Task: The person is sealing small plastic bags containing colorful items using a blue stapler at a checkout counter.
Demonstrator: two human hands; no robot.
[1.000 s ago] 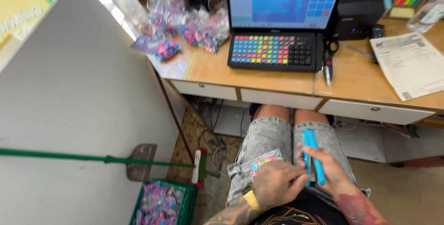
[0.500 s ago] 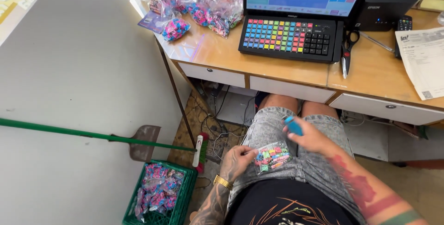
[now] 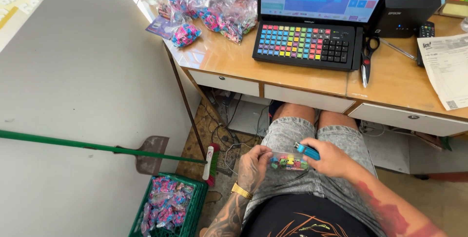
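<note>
Seated person pinching a small clear bag of sweets on the lap, blue lighter at its end.

The left hand has its fingers closed on the small clear bag of coloured sweets, which lies across the grey shorts at six o'clock. The right hand has its fingers wrapped round a blue lighter, its tip touching the bag's top edge. At eight o'clock a green crate holds filled bags, a green-handled broom just above it. Farther, at twelve, the desk carries a keyboard with coloured keys, scissors just beside it, and more sweet bags at eleven.
</note>
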